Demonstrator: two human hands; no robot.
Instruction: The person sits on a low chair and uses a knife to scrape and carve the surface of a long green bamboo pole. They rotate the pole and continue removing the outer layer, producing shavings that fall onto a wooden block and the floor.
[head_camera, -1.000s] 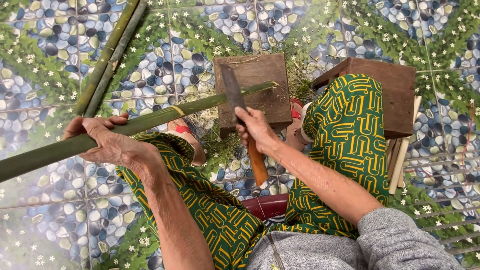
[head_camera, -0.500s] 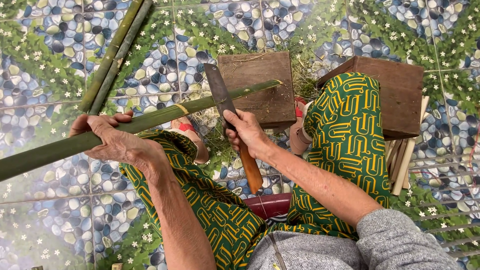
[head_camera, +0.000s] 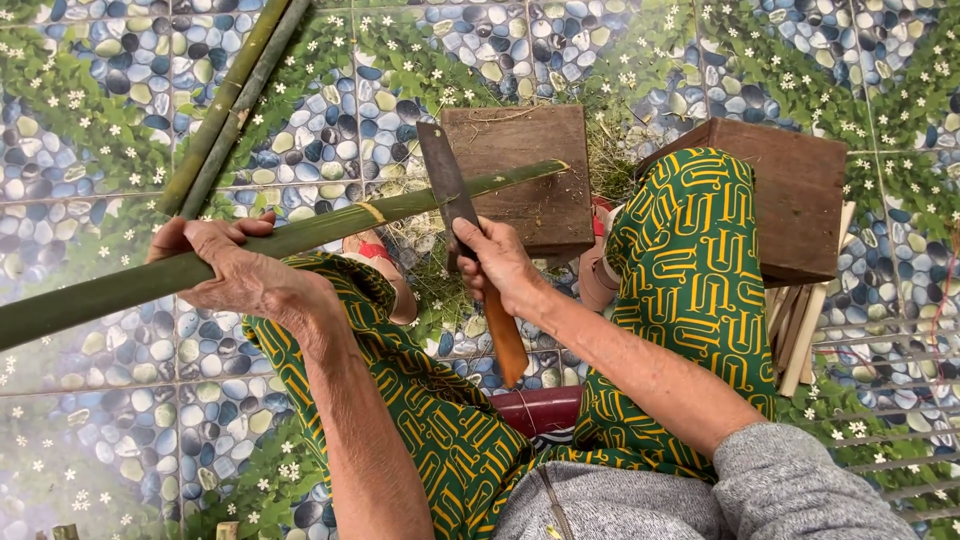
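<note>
I see my left hand (head_camera: 245, 275) with its grip closed around a long green split bamboo pole (head_camera: 300, 232), which slants from the lower left up to its tip resting on a square brown wooden block (head_camera: 530, 175) on the floor. My right hand (head_camera: 497, 262) has its grip closed on the orange wooden handle of a dark flat-bladed cleaver (head_camera: 447, 190); the blade lies across the pole near the block. Two more green bamboo stalks (head_camera: 225, 105) lie on the pebble-patterned tiled floor (head_camera: 90, 130), well apart to the upper left.

Long green bamboo pole (head_camera: 300, 232) slanting over wooden block, cleaver (head_camera: 447, 190) blade touching it
</note>
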